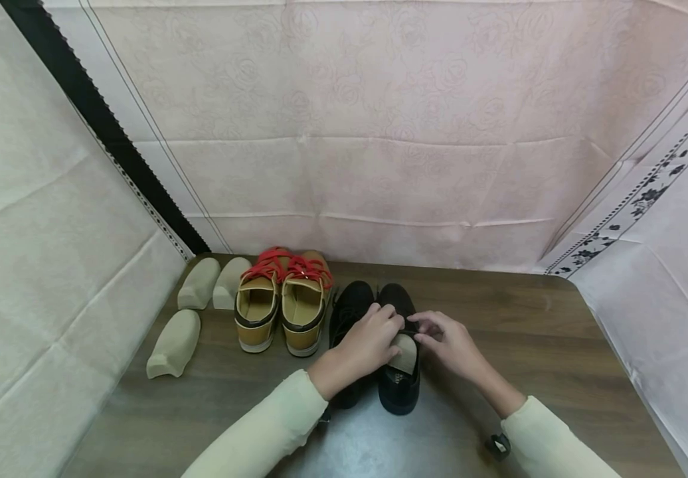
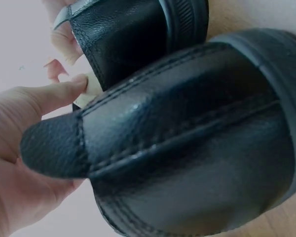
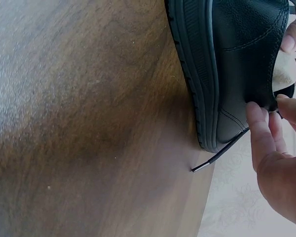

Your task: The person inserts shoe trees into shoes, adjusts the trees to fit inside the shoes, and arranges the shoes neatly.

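Note:
Two black leather shoes stand side by side, the left one point(image 1: 352, 300) partly under my left arm and the right one point(image 1: 400, 396) between my hands. A beige shoe insert point(image 1: 404, 358) sits in the right shoe's opening. My left hand point(image 1: 368, 337) reaches over that opening and pinches the insert; its thumb lies on it in the left wrist view. With thumb and fingers my right hand point(image 1: 451, 344) pinches the opening's edge near the laces. A black lace point(image 3: 219, 155) hangs beside this shoe in the right wrist view. The insert's front is hidden inside the shoe.
Tan shoes point(image 1: 302, 302) with red laces stand left of the black pair. Further left lie three beige shoe inserts point(image 1: 174, 342). Pale patterned cloth point(image 1: 380, 166) walls the wooden tabletop point(image 1: 523, 318) at the back and sides. A small black object point(image 1: 498, 446) is by my right cuff.

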`<move>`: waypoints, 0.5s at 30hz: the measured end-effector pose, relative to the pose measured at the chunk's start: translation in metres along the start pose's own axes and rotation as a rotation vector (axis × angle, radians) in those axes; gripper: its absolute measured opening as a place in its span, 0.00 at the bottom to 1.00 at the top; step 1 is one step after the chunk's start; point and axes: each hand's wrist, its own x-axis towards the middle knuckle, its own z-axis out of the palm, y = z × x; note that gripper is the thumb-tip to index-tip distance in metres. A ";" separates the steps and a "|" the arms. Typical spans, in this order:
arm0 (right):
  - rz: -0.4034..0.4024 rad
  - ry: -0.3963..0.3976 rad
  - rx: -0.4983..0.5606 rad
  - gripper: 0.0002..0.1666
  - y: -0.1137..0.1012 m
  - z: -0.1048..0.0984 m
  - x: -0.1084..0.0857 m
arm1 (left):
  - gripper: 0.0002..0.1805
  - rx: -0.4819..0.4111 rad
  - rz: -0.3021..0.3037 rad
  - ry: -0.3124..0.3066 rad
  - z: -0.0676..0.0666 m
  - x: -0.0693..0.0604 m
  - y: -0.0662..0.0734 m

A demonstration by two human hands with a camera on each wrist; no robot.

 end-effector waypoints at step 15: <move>0.012 -0.002 0.006 0.21 -0.002 0.000 -0.001 | 0.19 -0.031 -0.020 0.029 0.006 0.005 -0.005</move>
